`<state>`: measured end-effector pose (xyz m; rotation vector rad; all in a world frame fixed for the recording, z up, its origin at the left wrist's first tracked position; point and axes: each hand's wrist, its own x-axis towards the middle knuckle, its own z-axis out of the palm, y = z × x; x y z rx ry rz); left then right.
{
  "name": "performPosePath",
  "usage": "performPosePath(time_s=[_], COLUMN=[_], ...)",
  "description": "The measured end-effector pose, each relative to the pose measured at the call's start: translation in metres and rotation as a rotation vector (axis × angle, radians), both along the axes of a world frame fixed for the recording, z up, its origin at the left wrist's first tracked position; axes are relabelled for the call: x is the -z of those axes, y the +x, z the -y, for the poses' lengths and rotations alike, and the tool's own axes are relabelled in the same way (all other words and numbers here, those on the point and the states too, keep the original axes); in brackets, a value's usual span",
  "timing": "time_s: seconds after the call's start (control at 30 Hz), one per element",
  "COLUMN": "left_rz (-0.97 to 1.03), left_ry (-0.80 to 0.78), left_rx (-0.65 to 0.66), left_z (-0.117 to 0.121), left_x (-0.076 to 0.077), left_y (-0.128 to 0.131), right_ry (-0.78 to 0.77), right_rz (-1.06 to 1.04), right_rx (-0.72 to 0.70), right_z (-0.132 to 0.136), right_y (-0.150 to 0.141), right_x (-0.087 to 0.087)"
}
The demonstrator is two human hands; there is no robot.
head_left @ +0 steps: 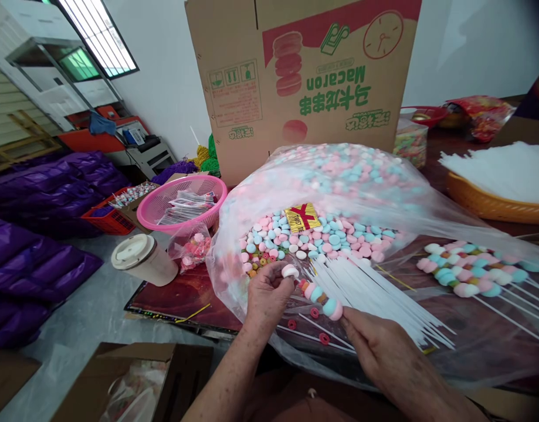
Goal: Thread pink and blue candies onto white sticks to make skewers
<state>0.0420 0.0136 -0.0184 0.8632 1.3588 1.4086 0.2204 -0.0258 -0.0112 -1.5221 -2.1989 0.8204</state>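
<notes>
My left hand pinches a white and pink candy piece at the tip of a skewer. My right hand grips the lower end of that candy skewer, which carries pink, blue and orange pieces. Both hands work over a big clear plastic bag full of pink, blue and white candy pieces. A bundle of bare white sticks lies on the bag just beside the skewer. Finished candy skewers lie in a row to the right.
A "Macaron" cardboard box stands behind the bag. A pink basket, a lidded paper cup and a small candy bag sit at left. An orange basket with white sticks is at right. Purple bags fill the left floor.
</notes>
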Motion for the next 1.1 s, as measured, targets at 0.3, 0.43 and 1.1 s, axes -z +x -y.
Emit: performPosePath(time_s=[0.3, 0.43, 1.1], left_rz=[-0.231, -0.456, 0.549], left_ry=[0.057, 0.191, -0.175], left_rx=[0.052, 0.005, -0.03], left_z=[0.001, 0.006, -0.002], left_x=[0.006, 0.017, -0.01], left_y=[0.0, -0.001, 0.018], right_ry=[-0.029, 0.0, -0.017], right_rz=[0.076, 0.161, -0.122], right_rx=[0.008, 0.022, -0.006], right_z=[-0.001, 0.0, 0.003], right_y=[-0.002, -0.01, -0.035], right_x=[-0.005, -0.007, 0.006])
